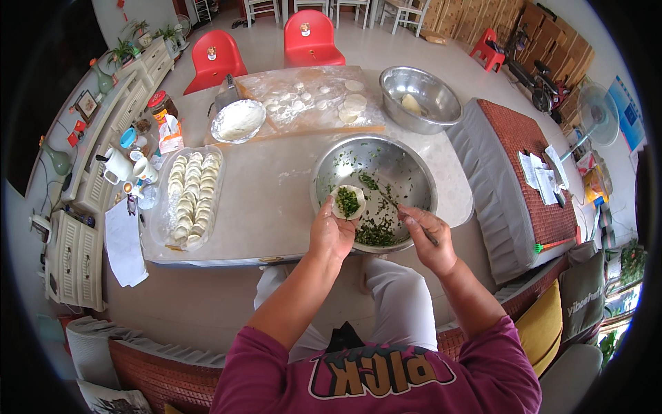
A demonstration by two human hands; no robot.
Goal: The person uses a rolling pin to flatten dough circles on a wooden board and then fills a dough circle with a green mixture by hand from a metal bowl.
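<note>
On my left hand (333, 231) lies a round dumpling wrapper (341, 209), flat, with chopped green filling (347, 201) heaped in its middle. My right hand (428, 235) grips the handle of a metal spoon (389, 197), whose bowl holds some green filling. Both hands are over the near part of a large steel mixing bowl (425, 176), where more chopped greens (376, 231) are gathered at the near side. To the left, a clear plastic tray (156, 222) holds rows of folded dumplings (193, 196). Several wrappers (355, 102) and small dough pieces (297, 106) lie on a floured board (320, 77).
A second steel bowl (445, 122) with dough (411, 104) stands at the back right. Behind the tray are a bowl of flour (238, 121), a red-lidded jar (163, 106) and a tissue pack (170, 137). Mugs (145, 170) and papers (124, 243) line the left edge.
</note>
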